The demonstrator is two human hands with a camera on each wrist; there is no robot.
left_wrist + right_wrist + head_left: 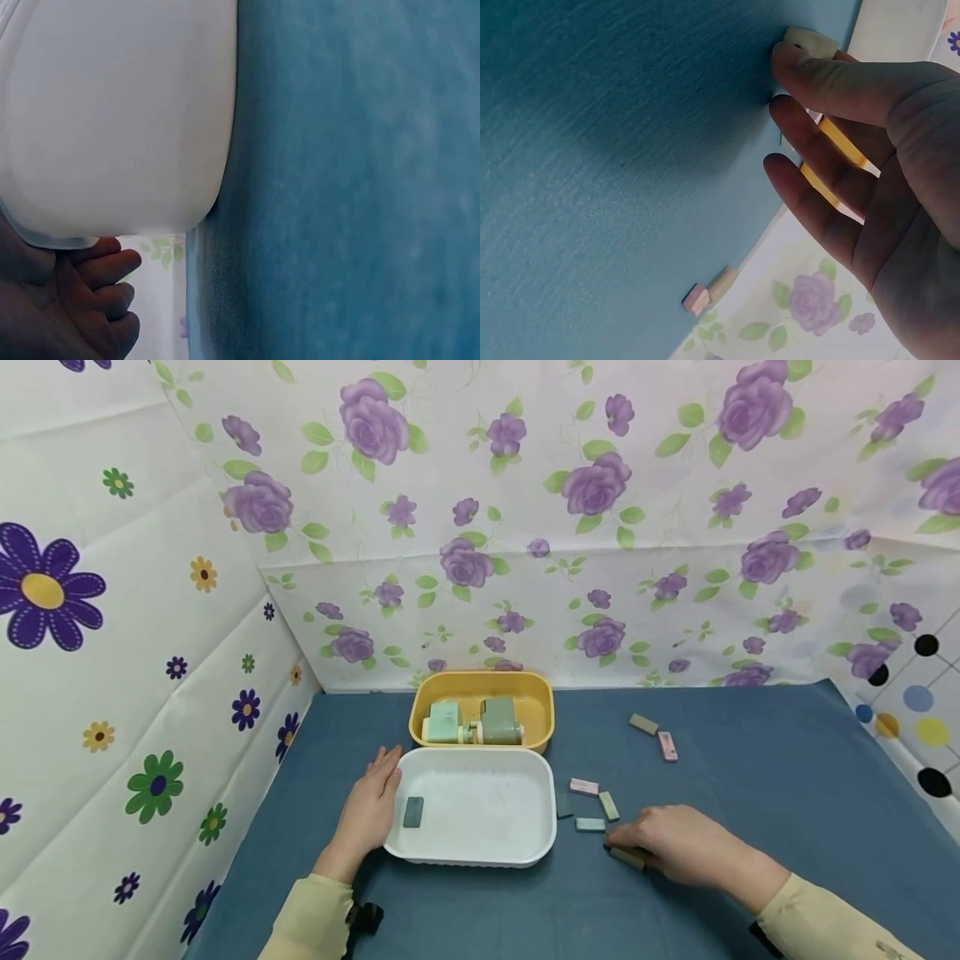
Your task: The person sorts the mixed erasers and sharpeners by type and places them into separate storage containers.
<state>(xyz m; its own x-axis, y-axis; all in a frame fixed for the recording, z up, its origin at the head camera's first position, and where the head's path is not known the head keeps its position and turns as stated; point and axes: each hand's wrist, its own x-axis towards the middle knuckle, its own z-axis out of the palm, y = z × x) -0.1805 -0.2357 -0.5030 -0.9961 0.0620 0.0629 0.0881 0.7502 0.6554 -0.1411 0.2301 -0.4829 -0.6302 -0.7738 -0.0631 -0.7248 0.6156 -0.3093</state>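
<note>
My left hand [367, 807] rests along the left rim of a white plastic tray [480, 852], its fingers fairly straight in the head view. In the left wrist view, the fingers [112, 270] show just past the tray's corner. A dark teal eraser-like block [413, 812] lies inside the tray at the left. To the tray's right, my right hand [678, 843] pinches a khaki block [627, 858] low over the cloth. The right wrist view shows the thumb against this block [810, 43], other fingers spread apart.
Beside the tray lie a pink block [584, 787], a pale green block [608, 806], a light teal block [590, 825] and a dark block [564, 803]. Farther back are a tan block [643, 723] and another pink block [667, 747]. A yellow basin [542, 714] behind holds two green box-shaped items.
</note>
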